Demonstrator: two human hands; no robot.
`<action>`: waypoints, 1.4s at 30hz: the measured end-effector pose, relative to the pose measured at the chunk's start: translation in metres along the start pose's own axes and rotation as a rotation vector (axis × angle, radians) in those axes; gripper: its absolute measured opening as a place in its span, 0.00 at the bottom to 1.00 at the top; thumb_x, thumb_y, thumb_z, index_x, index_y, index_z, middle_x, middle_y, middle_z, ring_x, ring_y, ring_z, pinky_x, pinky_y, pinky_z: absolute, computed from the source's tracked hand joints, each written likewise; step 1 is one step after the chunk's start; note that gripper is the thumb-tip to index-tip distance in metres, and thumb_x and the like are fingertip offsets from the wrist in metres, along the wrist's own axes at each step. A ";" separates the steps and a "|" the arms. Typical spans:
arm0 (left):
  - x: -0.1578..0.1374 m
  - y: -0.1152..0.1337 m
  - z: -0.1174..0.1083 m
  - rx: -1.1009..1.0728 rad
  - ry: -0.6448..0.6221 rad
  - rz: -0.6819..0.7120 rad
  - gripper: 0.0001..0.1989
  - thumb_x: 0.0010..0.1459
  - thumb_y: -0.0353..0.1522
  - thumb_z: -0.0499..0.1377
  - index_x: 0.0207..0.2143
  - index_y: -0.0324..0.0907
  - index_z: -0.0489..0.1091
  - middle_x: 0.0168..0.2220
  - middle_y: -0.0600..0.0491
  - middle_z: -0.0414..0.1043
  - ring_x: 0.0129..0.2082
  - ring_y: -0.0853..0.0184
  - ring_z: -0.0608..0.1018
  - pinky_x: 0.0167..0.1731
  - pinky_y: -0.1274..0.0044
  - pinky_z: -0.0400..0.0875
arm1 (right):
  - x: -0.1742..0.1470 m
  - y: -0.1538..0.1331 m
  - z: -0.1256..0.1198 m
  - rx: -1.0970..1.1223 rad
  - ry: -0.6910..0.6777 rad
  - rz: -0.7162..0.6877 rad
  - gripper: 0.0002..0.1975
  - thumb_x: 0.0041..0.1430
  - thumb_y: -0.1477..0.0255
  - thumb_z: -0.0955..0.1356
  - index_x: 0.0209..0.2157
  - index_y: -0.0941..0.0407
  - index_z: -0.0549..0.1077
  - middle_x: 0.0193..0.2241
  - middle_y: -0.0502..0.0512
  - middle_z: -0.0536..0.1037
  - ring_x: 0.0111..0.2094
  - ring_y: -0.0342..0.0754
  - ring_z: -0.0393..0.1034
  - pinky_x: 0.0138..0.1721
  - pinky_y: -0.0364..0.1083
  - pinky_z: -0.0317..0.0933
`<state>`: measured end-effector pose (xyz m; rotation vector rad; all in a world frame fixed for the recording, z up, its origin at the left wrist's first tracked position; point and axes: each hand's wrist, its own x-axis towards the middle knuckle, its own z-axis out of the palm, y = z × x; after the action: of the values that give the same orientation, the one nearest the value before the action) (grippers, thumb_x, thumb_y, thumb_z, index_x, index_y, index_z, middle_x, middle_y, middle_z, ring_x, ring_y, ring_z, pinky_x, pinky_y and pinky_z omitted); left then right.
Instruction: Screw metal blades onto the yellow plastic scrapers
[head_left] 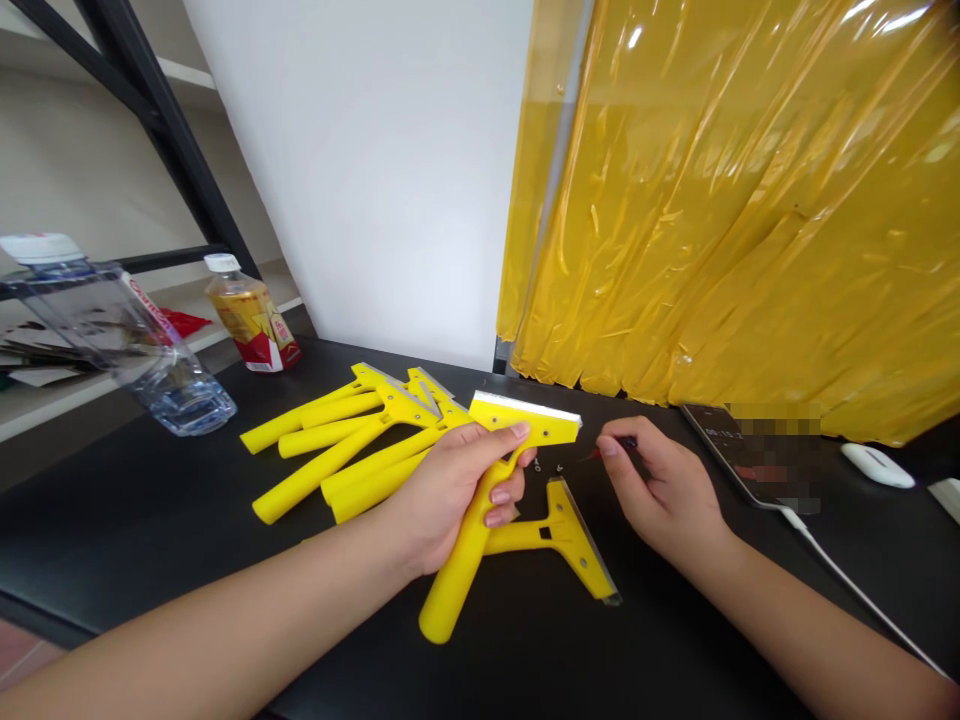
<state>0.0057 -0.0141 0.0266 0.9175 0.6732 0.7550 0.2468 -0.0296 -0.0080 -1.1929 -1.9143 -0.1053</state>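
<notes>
Over the middle of the black counter [675, 640], here's the left hand [469, 475], wrapped firmly around the neck of 1 yellow scraper [466, 550]! Its thumb presses flat on the head, its fingers curl round underneath, and the handle slants down towards the wearer, blade edge facing away. Across to the right hand [664, 490]: thumb and forefinger are pinched together on a small dark tool [628, 441], the other fingers folded in, a thin reddish tip pointing at the scraper's head, near but apart from it. That tip is blurred, folks! Just below lies a second scraper [574, 540], its head angled right, its handle partly hidden behind the held one. And to the left, a heap of yellow scrapers [321, 465], at least 5 handles showing! Beyond the right hand, a phone [721, 438] rests with its white cable [847, 585] plugged in.
</notes>
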 end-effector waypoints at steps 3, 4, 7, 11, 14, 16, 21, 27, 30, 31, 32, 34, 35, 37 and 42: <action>0.000 0.000 0.000 0.002 0.004 0.008 0.17 0.66 0.44 0.61 0.31 0.41 0.67 0.18 0.60 0.58 0.17 0.76 0.60 0.19 0.81 0.53 | 0.000 0.000 -0.001 -0.004 -0.004 0.006 0.04 0.72 0.70 0.65 0.40 0.52 0.71 0.29 0.47 0.75 0.28 0.43 0.71 0.31 0.43 0.63; 0.000 0.000 0.000 0.003 0.002 0.008 0.17 0.66 0.44 0.61 0.31 0.41 0.67 0.17 0.60 0.58 0.16 0.76 0.60 0.19 0.81 0.53 | 0.001 0.000 -0.001 -0.003 -0.005 0.007 0.04 0.72 0.70 0.65 0.39 0.52 0.71 0.29 0.47 0.75 0.28 0.43 0.71 0.31 0.43 0.63; 0.000 0.000 0.000 0.009 0.003 0.005 0.17 0.66 0.44 0.62 0.31 0.41 0.67 0.18 0.60 0.59 0.16 0.76 0.60 0.19 0.81 0.53 | 0.001 0.000 -0.001 -0.002 -0.009 0.007 0.04 0.72 0.70 0.65 0.39 0.52 0.70 0.28 0.47 0.75 0.28 0.43 0.71 0.31 0.43 0.63; -0.001 0.000 0.003 0.022 0.027 0.004 0.18 0.65 0.44 0.63 0.30 0.41 0.67 0.17 0.60 0.59 0.16 0.76 0.60 0.19 0.82 0.54 | 0.001 0.001 0.001 -0.002 -0.021 0.013 0.04 0.72 0.70 0.65 0.39 0.52 0.71 0.28 0.47 0.75 0.27 0.44 0.71 0.30 0.44 0.63; -0.002 0.000 0.006 0.032 0.100 0.017 0.17 0.64 0.43 0.64 0.30 0.41 0.67 0.17 0.60 0.60 0.16 0.76 0.61 0.19 0.82 0.55 | 0.005 0.000 -0.003 0.000 -0.018 0.010 0.04 0.71 0.69 0.66 0.39 0.52 0.71 0.28 0.48 0.76 0.28 0.44 0.72 0.30 0.45 0.63; -0.002 0.000 0.006 0.038 0.164 0.030 0.15 0.63 0.42 0.64 0.31 0.41 0.67 0.18 0.60 0.60 0.16 0.75 0.62 0.19 0.81 0.56 | 0.009 -0.005 -0.013 0.006 0.030 0.029 0.05 0.71 0.69 0.66 0.39 0.51 0.72 0.29 0.48 0.77 0.29 0.45 0.73 0.31 0.45 0.64; -0.002 -0.002 0.004 0.038 0.209 0.037 0.16 0.61 0.42 0.66 0.29 0.41 0.67 0.18 0.60 0.60 0.16 0.75 0.62 0.19 0.81 0.58 | 0.022 -0.046 -0.053 0.034 0.365 0.111 0.04 0.69 0.66 0.69 0.39 0.50 0.76 0.31 0.53 0.78 0.31 0.49 0.73 0.32 0.50 0.65; -0.003 -0.005 0.004 0.004 0.165 0.025 0.17 0.61 0.42 0.66 0.29 0.40 0.66 0.18 0.60 0.60 0.16 0.75 0.63 0.19 0.81 0.56 | 0.034 -0.079 -0.059 -0.014 0.148 -0.177 0.01 0.70 0.70 0.67 0.42 0.49 0.72 0.33 0.52 0.79 0.31 0.48 0.74 0.31 0.50 0.64; -0.003 -0.005 0.004 0.002 0.146 0.040 0.17 0.62 0.42 0.65 0.29 0.40 0.67 0.19 0.60 0.61 0.16 0.75 0.62 0.19 0.80 0.56 | 0.036 -0.075 -0.047 -0.029 0.095 -0.281 0.02 0.69 0.72 0.67 0.42 0.50 0.70 0.31 0.51 0.78 0.30 0.48 0.74 0.30 0.49 0.64; -0.004 -0.005 0.004 0.001 0.142 0.048 0.16 0.62 0.41 0.65 0.29 0.40 0.67 0.19 0.60 0.61 0.16 0.75 0.62 0.19 0.80 0.56 | 0.036 -0.073 -0.044 -0.038 0.091 -0.285 0.02 0.69 0.71 0.67 0.42 0.50 0.70 0.31 0.51 0.78 0.29 0.48 0.74 0.30 0.48 0.64; -0.004 -0.005 0.004 0.002 0.141 0.056 0.16 0.61 0.41 0.65 0.29 0.40 0.67 0.19 0.60 0.61 0.17 0.75 0.62 0.18 0.80 0.56 | 0.035 -0.071 -0.042 -0.044 0.088 -0.285 0.02 0.69 0.71 0.67 0.42 0.50 0.69 0.31 0.51 0.78 0.30 0.48 0.74 0.30 0.48 0.64; -0.004 -0.005 0.004 0.006 0.137 0.064 0.17 0.61 0.42 0.65 0.29 0.40 0.67 0.18 0.60 0.60 0.17 0.75 0.62 0.19 0.80 0.56 | 0.034 -0.069 -0.040 -0.040 0.087 -0.286 0.03 0.69 0.72 0.67 0.42 0.50 0.69 0.31 0.51 0.79 0.31 0.49 0.75 0.31 0.48 0.65; -0.004 -0.005 0.004 0.009 0.140 0.063 0.17 0.61 0.42 0.65 0.29 0.40 0.67 0.18 0.60 0.60 0.16 0.75 0.62 0.19 0.80 0.56 | 0.033 -0.068 -0.040 -0.033 0.084 -0.288 0.03 0.68 0.72 0.67 0.42 0.50 0.69 0.31 0.51 0.79 0.31 0.49 0.75 0.31 0.48 0.65; -0.003 -0.005 0.004 0.013 0.153 0.055 0.17 0.60 0.42 0.66 0.29 0.40 0.67 0.18 0.60 0.60 0.16 0.75 0.62 0.19 0.80 0.56 | 0.032 -0.068 -0.041 -0.019 0.073 -0.300 0.03 0.68 0.73 0.67 0.43 0.51 0.69 0.31 0.51 0.79 0.31 0.49 0.75 0.31 0.48 0.65; -0.002 -0.007 0.004 0.029 0.149 0.038 0.17 0.62 0.42 0.65 0.29 0.40 0.67 0.18 0.60 0.60 0.17 0.75 0.62 0.19 0.80 0.57 | 0.031 -0.067 -0.043 0.014 0.025 -0.359 0.05 0.67 0.76 0.68 0.43 0.52 0.69 0.30 0.51 0.78 0.30 0.47 0.72 0.33 0.48 0.65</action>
<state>0.0091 -0.0204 0.0231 0.9082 0.8012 0.8555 0.2164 -0.0649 0.0638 -0.8243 -2.0855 -0.2958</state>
